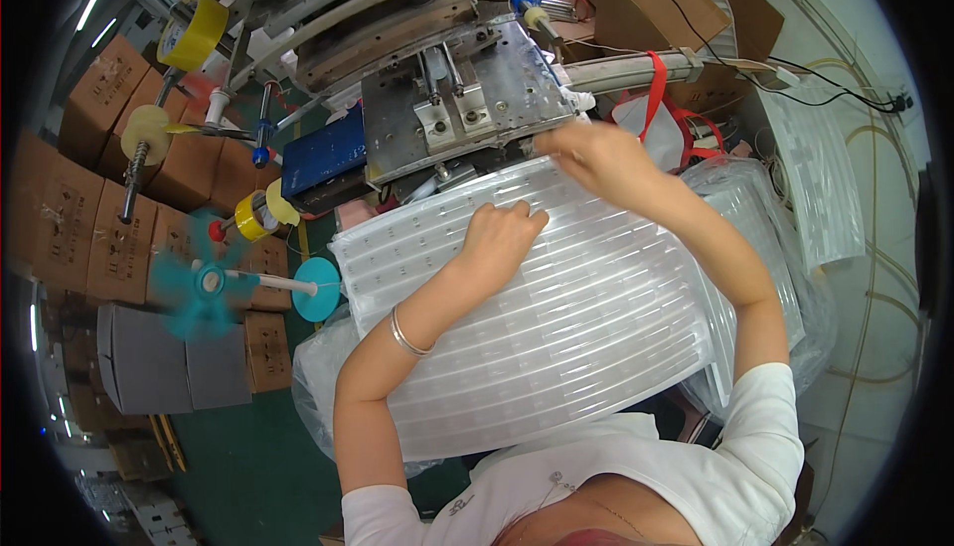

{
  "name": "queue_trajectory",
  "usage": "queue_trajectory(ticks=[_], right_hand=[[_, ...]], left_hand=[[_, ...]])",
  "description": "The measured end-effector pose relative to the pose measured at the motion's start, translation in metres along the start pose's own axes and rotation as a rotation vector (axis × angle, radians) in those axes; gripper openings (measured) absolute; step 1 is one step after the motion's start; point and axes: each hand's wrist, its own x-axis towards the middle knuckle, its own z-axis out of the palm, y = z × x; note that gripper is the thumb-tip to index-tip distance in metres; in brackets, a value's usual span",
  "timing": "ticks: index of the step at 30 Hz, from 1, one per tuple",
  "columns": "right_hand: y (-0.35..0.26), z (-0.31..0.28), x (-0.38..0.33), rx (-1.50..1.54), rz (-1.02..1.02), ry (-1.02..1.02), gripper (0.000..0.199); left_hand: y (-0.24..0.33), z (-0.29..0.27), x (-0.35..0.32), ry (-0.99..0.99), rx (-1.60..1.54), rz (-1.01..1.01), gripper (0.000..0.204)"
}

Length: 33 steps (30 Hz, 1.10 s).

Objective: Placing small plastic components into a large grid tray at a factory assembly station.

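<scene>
many cardboard boxes (94, 218) around green floor (248, 447)

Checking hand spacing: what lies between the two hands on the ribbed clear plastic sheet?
Head view: only bare ribbed clear plastic sheet lies between the left hand and right hand.

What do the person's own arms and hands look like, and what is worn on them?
Both forearms are bare. The left hand has a thin silver bangle at its wrist; the right hand wears nothing visible. Short white sleeves cover the upper arms.
</scene>
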Motion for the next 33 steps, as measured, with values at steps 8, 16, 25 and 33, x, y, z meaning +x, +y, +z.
queue_trajectory(ticks=[8, 16, 25, 33], right_hand=[[0.021, 0.032, -0.067, -0.275, -0.163, -0.274, 0.02], [0.015, -0.007, -0.039, 0.141, 0.118, 0.043, 0.023], [0.009, -0.02, -0.023, 0.328, 0.225, 0.057, 0.02], [0.017, -0.025, -0.018, 0.51, 0.325, 0.163, 0.019]], left_hand=[[0.018, -0.003, 0.003, 0.073, -0.164, -0.163, 0.019], [0.023, 0.016, 0.03, 0.279, -0.186, -0.092, 0.012], [0.015, 0.042, 0.025, 0.302, -0.1, 0.13, 0.012], [0.002, 0.004, 0.005, 0.421, -0.224, 0.043, 0.033]])
